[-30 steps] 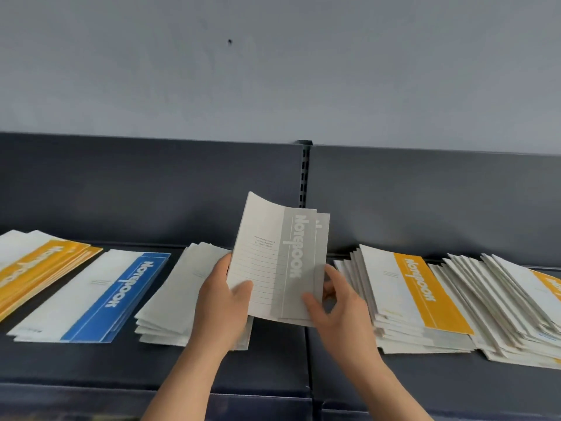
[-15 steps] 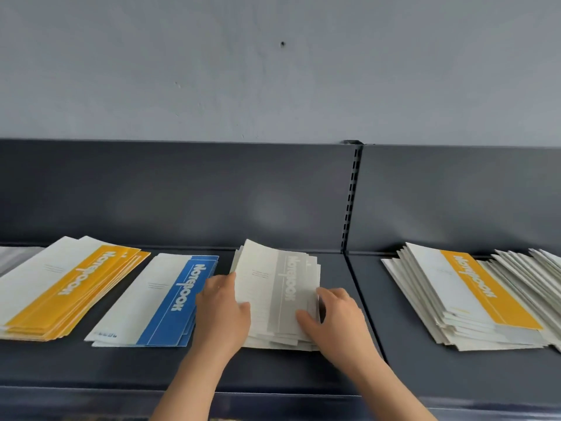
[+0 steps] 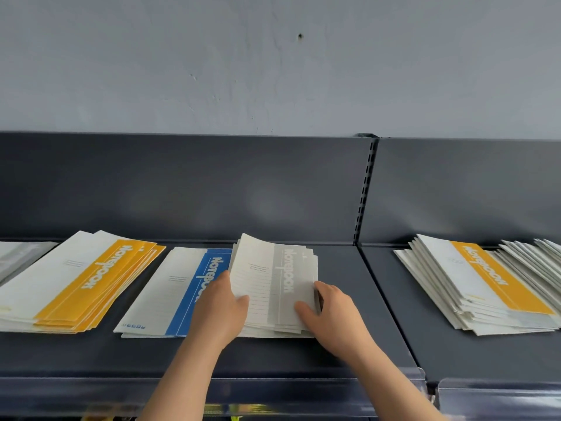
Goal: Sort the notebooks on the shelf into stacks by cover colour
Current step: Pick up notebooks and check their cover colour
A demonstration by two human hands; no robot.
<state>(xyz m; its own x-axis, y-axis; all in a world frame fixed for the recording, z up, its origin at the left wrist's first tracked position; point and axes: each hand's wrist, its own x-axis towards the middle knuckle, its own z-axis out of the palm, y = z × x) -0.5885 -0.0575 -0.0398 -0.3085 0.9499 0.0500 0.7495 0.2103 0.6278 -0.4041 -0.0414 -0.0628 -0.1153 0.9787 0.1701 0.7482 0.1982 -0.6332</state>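
Dark shelf [image 3: 334,354] under a pale wall [image 3: 273,71]. At its centre lies the grey stack [image 3: 282,287], top cover curling up at the far left corner. The left hand [image 3: 218,311] and right hand [image 3: 334,314] grip its side edges, thumbs on the cover, fingertips hidden beneath. The left hand hides part of the blue stack [image 3: 170,293]. A yellow stack [image 3: 85,284] lies further left. The left pile [image 3: 18,256] and right pile [image 3: 473,284] are cut off by the frame.

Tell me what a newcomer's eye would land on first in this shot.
Both hands meet at mid-shelf: the left hand and the right hand grip the grey notebook stack by its sides. Left of it lie the blue notebook stack and a bright yellow stack. At far right sits a fanned pile topped by a yellow cover.
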